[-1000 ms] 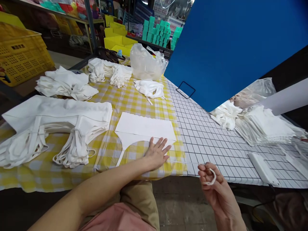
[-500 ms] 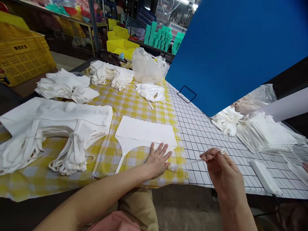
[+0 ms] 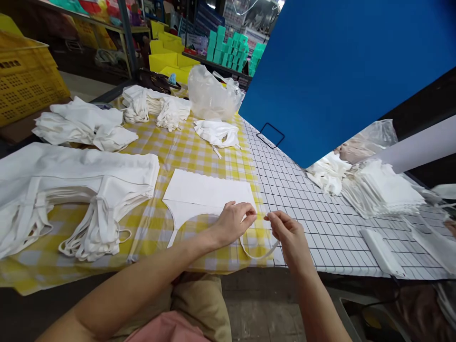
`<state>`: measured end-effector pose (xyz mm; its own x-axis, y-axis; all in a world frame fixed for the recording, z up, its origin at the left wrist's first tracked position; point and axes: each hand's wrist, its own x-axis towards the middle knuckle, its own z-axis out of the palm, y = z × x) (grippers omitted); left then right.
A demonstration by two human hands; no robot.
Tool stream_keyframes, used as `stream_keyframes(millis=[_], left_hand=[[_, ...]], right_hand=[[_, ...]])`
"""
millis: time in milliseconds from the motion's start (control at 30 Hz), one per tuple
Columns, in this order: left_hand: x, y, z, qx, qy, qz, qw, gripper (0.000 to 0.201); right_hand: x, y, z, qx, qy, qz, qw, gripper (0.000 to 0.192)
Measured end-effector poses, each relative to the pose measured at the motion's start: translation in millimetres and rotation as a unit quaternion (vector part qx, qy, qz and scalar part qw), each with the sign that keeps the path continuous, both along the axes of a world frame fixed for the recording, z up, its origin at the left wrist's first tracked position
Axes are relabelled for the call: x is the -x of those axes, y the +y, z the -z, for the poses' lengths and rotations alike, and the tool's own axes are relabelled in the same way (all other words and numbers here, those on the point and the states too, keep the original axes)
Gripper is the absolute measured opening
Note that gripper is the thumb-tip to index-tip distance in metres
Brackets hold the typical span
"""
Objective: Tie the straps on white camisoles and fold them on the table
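Observation:
A white strap top (image 3: 210,187) lies flat before me, its scalloped edge facing away and its narrow straps toward me. My left hand (image 3: 237,219) hovers over its right part, fingertips curled into a pinch; what they hold, if anything, does not show. Just to the right, my right hand (image 3: 288,233) is closed on the end of a thin white strap (image 3: 258,257). That strap sags in a curve between the two hands. Both sets of fingertips are close but apart.
Stacked white tops (image 3: 81,171) fill the left side, more piles (image 3: 156,104) behind. A clear plastic bag (image 3: 212,95) stands at the back. A large blue board (image 3: 331,71) hangs over the right. Another white stack (image 3: 384,187) and a white slim box (image 3: 381,251) lie at right.
My left hand has lifted off the top and curled from flat to a pinch. My right hand has come left toward it, and the taut strap now hangs slack.

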<state>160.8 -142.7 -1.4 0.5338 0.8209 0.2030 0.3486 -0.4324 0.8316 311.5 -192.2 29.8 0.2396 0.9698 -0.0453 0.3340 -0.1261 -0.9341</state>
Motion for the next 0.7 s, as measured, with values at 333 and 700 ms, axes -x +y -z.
stream_keyframes(millis=[333, 700], left_hand=[[12, 10, 6.4, 0.191, -0.073, 0.018, 0.979, 0.017], [28, 36, 23.0, 0.173, 0.085, 0.015, 0.981, 0.014]], right_hand=[[20, 3, 20.6, -0.044, -0.222, -0.094, 0.970, 0.023], [21, 25, 57.9, -0.164, -0.365, -0.135, 0.906, 0.022]])
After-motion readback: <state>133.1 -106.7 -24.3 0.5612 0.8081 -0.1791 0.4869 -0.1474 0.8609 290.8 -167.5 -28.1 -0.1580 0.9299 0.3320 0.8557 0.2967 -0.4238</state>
